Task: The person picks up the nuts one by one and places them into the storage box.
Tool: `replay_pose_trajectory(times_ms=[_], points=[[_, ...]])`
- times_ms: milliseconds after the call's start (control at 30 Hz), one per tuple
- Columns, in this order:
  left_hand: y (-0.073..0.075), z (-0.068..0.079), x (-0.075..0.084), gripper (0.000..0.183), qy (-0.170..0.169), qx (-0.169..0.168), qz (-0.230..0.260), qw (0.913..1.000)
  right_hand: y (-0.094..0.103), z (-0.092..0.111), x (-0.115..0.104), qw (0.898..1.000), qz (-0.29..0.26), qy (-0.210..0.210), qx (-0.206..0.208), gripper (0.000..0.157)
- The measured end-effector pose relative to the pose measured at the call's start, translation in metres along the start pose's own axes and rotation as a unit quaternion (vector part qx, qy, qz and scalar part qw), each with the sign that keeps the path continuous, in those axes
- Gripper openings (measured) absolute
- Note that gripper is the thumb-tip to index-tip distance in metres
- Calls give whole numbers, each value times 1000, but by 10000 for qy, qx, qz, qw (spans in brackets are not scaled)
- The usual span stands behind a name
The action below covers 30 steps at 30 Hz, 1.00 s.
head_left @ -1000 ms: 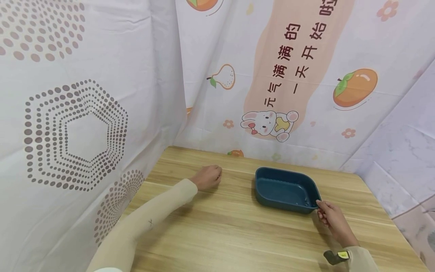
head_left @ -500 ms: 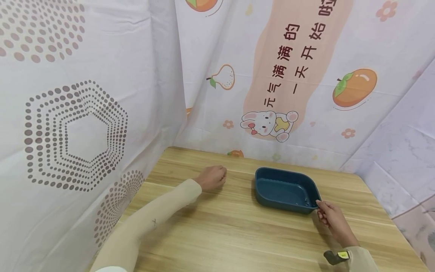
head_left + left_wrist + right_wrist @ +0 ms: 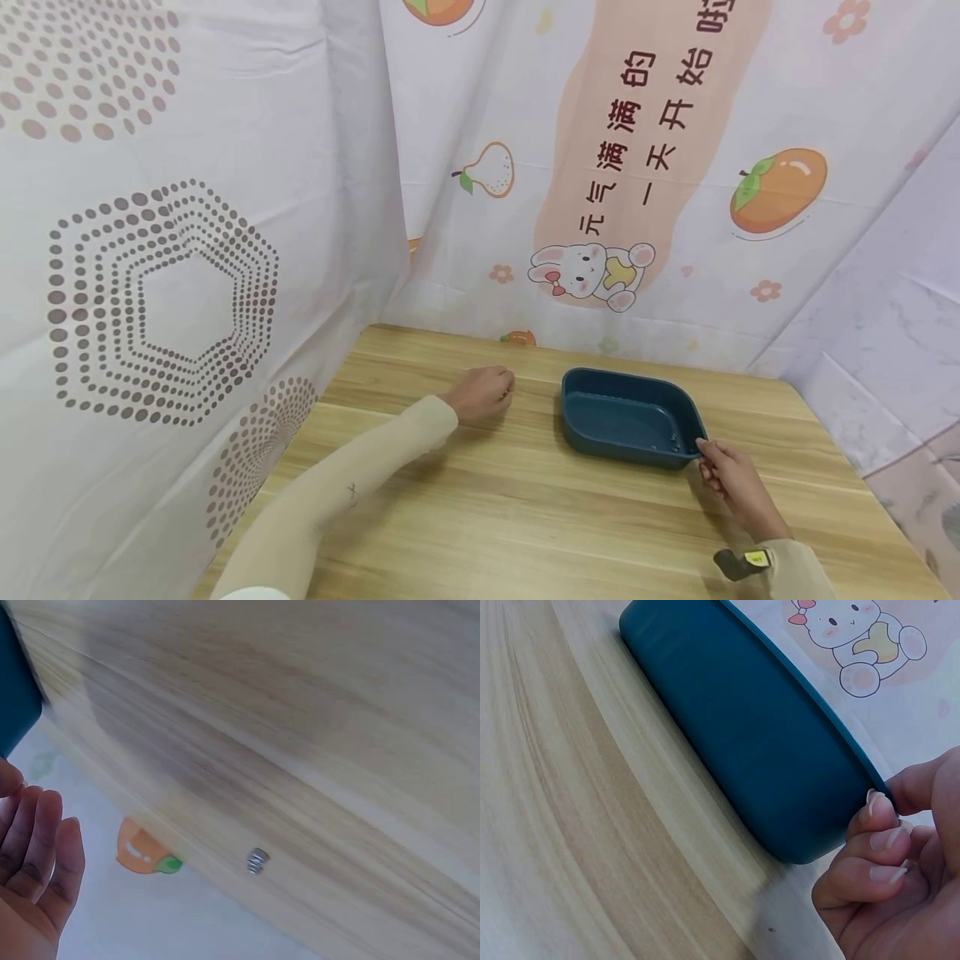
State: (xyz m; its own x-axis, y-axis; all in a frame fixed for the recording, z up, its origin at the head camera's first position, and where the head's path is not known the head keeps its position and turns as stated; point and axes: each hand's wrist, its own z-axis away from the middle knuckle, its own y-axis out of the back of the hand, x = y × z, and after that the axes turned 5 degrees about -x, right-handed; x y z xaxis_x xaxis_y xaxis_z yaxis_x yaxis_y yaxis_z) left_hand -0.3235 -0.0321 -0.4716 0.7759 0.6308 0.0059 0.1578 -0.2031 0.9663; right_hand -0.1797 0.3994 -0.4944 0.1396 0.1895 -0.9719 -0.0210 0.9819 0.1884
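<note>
A dark blue-green tray (image 3: 630,417) with raised sides and rounded corners stands on the table, several small shiny pieces (image 3: 675,444) lying in its near right corner. My right hand (image 3: 738,487) grips the rim at that corner, thumb and forefinger pinched over the edge; the right wrist view shows its other fingers curled beneath. Left of the tray, apart from it, is my left hand (image 3: 482,393). Its thumb and fingertips meet round a tiny pale thing (image 3: 25,783), mostly hidden. A small silver coil, like a spring (image 3: 257,860), lies on the wood in the left wrist view.
The wooden table (image 3: 525,517) runs back to a printed white curtain (image 3: 465,283). Another dotted curtain (image 3: 187,317) hangs along the left side. A black wrist mount (image 3: 738,565) sits at the right sleeve.
My left hand has moved a little to the right, closer to the tray. The right hand and the tray stay in place, and the head view has shifted slightly.
</note>
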Motion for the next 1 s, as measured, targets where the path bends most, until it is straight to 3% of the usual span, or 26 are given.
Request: replay_pose_trajectory(times_ms=[333, 733, 1000], points=[[3, -13, 12, 13, -146, -351, -65, 9993, 0, -1, 0, 10000, -8, -15, -14, 44], [2, -26, 27, 11, -452, -148, -102, 9988, 0, -1, 0, 9999, -76, -78, -11, 44], [2, -33, 35, 9, -440, -158, -95, 9989, 0, 0, -2, 9999, -83, -88, -11, 42]])
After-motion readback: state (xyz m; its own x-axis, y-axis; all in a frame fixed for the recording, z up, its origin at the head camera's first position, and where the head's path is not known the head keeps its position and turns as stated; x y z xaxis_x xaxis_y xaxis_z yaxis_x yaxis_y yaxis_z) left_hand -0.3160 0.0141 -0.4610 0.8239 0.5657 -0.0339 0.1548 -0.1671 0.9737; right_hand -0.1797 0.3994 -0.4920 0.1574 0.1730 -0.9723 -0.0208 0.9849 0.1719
